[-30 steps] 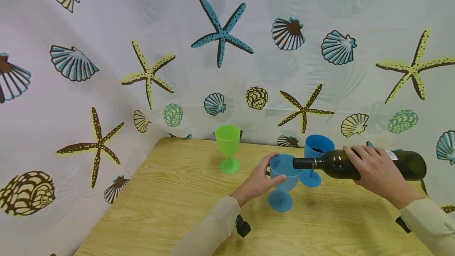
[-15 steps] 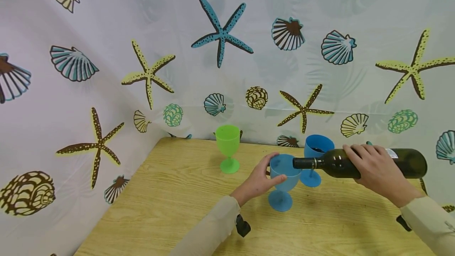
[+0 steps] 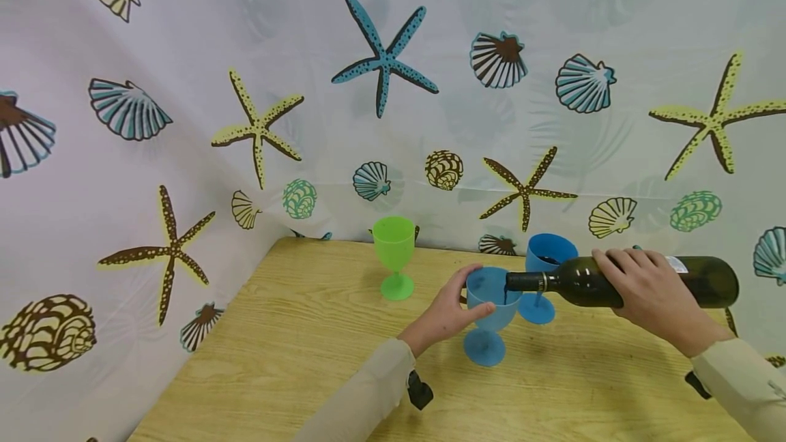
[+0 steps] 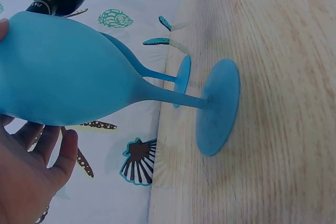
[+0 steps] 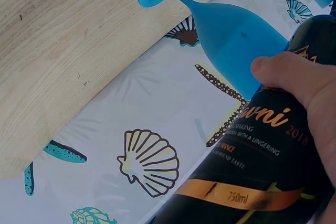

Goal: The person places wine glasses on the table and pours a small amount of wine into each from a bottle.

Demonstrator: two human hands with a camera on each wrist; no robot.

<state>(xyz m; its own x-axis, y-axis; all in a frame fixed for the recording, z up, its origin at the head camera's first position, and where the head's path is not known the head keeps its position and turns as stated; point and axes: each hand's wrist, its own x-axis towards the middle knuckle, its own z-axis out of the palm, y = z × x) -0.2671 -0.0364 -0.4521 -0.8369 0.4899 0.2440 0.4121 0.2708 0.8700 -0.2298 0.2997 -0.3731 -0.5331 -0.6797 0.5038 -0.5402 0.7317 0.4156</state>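
My left hand holds a light blue goblet around its bowl, fingers behind and thumb in front. The goblet stands upright on its round foot. My right hand grips a dark green wine bottle by the body, lying nearly level with its neck over the goblet's rim. From the mouth a thin dark stream falls into the bowl. In the right wrist view the bottle's label shows, with the thumb across it. The left wrist view shows the goblet's stem and foot from the side.
A darker blue goblet with dark liquid inside stands just behind the bottle neck. Farther left, a green goblet stands near the back edge of the wooden table. A curtain printed with shells and starfish hangs behind and at the left.
A dark stream now runs from the bottle mouth into the light blue goblet; none showed before. The bottle's base has risen very slightly. My left hand and the goblets stay put.
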